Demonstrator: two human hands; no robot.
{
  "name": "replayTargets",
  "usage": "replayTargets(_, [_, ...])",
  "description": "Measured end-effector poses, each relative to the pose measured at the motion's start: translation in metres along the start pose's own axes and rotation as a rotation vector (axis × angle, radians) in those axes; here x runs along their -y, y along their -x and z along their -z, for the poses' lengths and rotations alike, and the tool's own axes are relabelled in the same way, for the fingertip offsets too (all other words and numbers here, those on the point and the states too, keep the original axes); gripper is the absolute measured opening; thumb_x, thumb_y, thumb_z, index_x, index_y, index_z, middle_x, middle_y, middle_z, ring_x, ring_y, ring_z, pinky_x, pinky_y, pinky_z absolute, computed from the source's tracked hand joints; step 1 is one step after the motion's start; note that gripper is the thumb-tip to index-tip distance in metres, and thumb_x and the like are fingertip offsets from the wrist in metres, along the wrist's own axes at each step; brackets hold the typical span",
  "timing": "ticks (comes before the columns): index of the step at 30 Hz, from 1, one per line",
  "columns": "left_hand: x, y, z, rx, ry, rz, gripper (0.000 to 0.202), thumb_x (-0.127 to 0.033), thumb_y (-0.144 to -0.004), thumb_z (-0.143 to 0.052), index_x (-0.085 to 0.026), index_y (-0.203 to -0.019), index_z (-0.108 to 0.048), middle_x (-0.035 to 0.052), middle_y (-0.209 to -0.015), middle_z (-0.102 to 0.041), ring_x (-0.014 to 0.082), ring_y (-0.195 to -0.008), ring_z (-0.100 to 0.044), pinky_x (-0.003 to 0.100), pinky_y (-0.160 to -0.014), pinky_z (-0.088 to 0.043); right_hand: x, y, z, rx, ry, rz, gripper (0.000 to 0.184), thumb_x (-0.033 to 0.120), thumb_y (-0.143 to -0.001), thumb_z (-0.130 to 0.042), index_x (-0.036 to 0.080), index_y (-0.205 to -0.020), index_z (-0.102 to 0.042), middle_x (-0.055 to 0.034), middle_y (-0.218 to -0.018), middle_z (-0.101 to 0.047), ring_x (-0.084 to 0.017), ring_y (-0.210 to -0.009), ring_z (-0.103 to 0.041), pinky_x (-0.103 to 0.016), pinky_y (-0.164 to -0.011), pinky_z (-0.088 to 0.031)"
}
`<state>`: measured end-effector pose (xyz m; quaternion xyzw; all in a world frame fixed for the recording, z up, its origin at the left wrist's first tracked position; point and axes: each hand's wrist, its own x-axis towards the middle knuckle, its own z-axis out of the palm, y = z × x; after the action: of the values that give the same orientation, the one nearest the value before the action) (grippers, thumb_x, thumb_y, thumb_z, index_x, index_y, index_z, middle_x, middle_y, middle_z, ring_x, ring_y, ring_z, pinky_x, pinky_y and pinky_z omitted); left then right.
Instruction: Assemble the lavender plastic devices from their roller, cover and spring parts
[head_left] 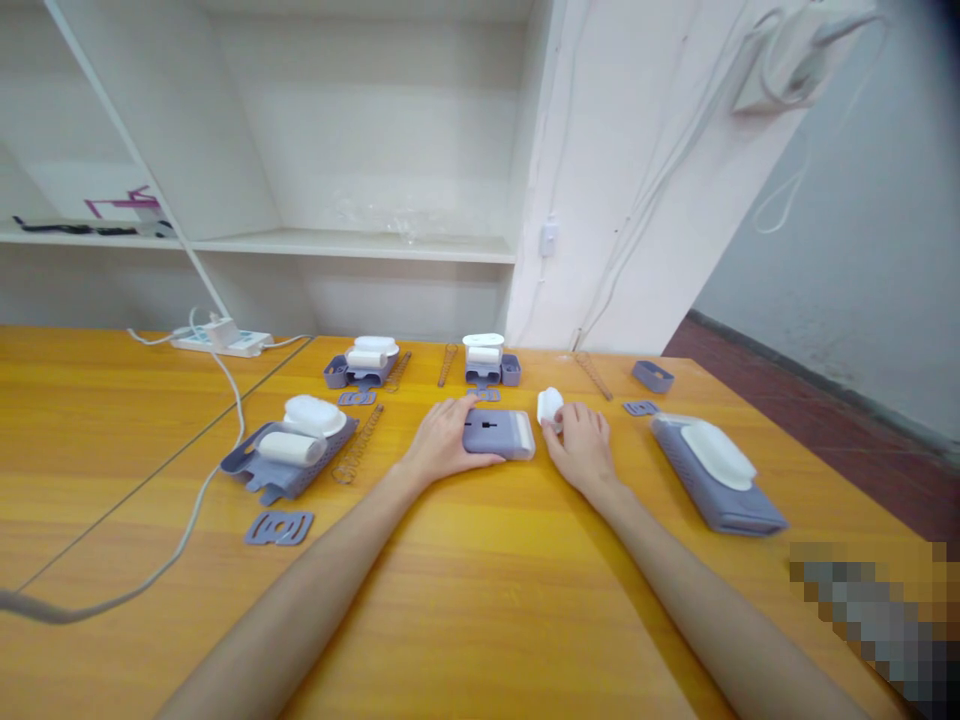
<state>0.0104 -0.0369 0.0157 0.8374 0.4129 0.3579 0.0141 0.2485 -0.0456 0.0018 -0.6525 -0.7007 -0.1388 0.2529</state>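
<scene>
My left hand [441,440] is closed around one end of a grey-purple plastic housing [491,436] lying on the table. A black mark shows on its upper face, and a clear rim lines its right end. To the right of it, my right hand [583,445] pinches a white oval cap [549,404] that stands on edge, apart from the housing. The fingertips behind the cap are partly hidden. Just beyond my left hand lies a flat grey slotted plate [486,396].
Similar sets lie around: a housing with white parts [291,450] at left, another housing [720,490] at right, and two sets at the back. Wire springs [358,446] rest between them. A power strip [223,340] and its cable [196,510] occupy the left side.
</scene>
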Motion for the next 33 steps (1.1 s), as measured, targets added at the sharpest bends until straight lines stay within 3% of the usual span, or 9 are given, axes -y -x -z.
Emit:
replayTargets(5, [0.0,0.0,0.0,0.003,-0.005,-0.005,0.083,-0.064,-0.057,-0.067,-0.021,-0.122,-0.039,0.0104,-0.117,-0.055,0.0287,-0.106,-0.054,0.045,-0.09,-0.043,-0.003,0.0,0.003,-0.05,0.06,-0.088,0.031,0.048,-0.08,-0.049,0.018,-0.074,-0.053,-0.0108,-0.088,-0.056,-0.025,-0.087,-0.051,-0.037,-0.076,-0.036])
replayTargets(11, [-0.001,-0.001,0.001,0.011,-0.012,-0.004,0.083,-0.065,-0.057,-0.065,-0.021,-0.122,-0.04,0.011,-0.116,-0.055,0.0289,-0.105,-0.054,0.045,-0.089,-0.043,-0.004,0.0,-0.002,0.013,-0.035,-0.119,0.027,0.039,-0.076,-0.056,0.018,-0.092,-0.052,-0.0079,-0.086,-0.061,-0.024,-0.084,-0.056,-0.036,-0.073,-0.038])
replayTargets(14, [-0.001,-0.001,0.001,0.015,-0.013,0.0,0.083,-0.066,-0.057,-0.065,-0.02,-0.122,-0.039,0.0112,-0.115,-0.056,0.0288,-0.104,-0.054,0.045,-0.088,-0.043,-0.007,-0.001,-0.004,-0.021,-0.216,-0.179,0.031,0.039,-0.076,-0.056,0.017,-0.098,-0.053,-0.0082,-0.087,-0.064,-0.023,-0.081,-0.059,-0.033,-0.069,-0.042])
replayTargets(18, [-0.001,-0.001,0.001,0.011,0.002,-0.007,0.082,-0.064,-0.057,-0.066,-0.021,-0.122,-0.039,0.0107,-0.114,-0.056,0.0283,-0.103,-0.055,0.045,-0.088,-0.043,-0.01,-0.003,-0.003,-0.083,-0.594,-0.327,0.035,0.05,-0.076,-0.053,0.018,-0.089,-0.055,-0.0054,-0.077,-0.064,-0.019,-0.069,-0.061,-0.029,-0.06,-0.047])
replayTargets(23, [-0.001,-0.001,0.0,0.007,0.016,-0.015,0.082,-0.062,-0.057,-0.068,-0.022,-0.123,-0.039,0.0107,-0.117,-0.055,0.0288,-0.106,-0.054,0.045,-0.09,-0.043,-0.003,-0.002,0.002,-0.147,-0.914,-0.389,0.041,0.054,-0.073,-0.057,0.017,-0.088,-0.055,-0.0084,-0.085,-0.064,-0.019,-0.07,-0.064,-0.029,-0.058,-0.05])
replayTargets(25, [0.0,-0.001,0.001,0.006,0.022,-0.017,0.083,-0.062,-0.057,-0.068,-0.022,-0.123,-0.038,0.0108,-0.118,-0.055,0.0292,-0.107,-0.054,0.046,-0.09,-0.044,0.005,0.0,0.004,-0.163,-0.955,-0.341,0.038,0.052,-0.075,-0.057,0.017,-0.091,-0.054,-0.0084,-0.089,-0.063,-0.02,-0.074,-0.064,-0.03,-0.062,-0.051])
replayTargets(28, [-0.001,0.0,0.001,0.011,0.041,-0.026,0.084,-0.061,-0.057,-0.068,-0.021,-0.124,-0.037,0.0108,-0.119,-0.054,0.0289,-0.108,-0.053,0.045,-0.09,-0.044,0.017,0.005,0.007,-0.184,-0.921,-0.138,0.03,0.043,-0.077,-0.058,0.019,-0.094,-0.054,-0.0085,-0.096,-0.063,-0.021,-0.09,-0.062,-0.037,-0.082,-0.049])
replayTargets(31, [-0.002,0.0,0.002,0.009,0.086,-0.033,0.083,-0.06,-0.058,-0.068,-0.022,-0.124,-0.036,0.0104,-0.12,-0.052,0.0273,-0.108,-0.053,0.043,-0.09,-0.045,0.027,0.01,0.011,-0.126,-0.834,0.084,0.022,0.035,-0.078,-0.058,0.022,-0.095,-0.057,-0.0083,-0.107,-0.061,-0.022,-0.104,-0.056,-0.04,-0.095,-0.042])
replayTargets(33, [-0.002,0.0,0.003,-0.002,0.118,-0.03,0.082,-0.06,-0.059,-0.068,-0.022,-0.124,-0.035,0.0097,-0.119,-0.052,0.026,-0.107,-0.054,0.042,-0.09,-0.046,0.03,0.013,0.014,-0.084,-0.805,0.157,0.02,0.032,-0.079,-0.056,0.023,-0.097,-0.058,-0.0074,-0.113,-0.06,-0.022,-0.109,-0.054,-0.041,-0.098,-0.04])
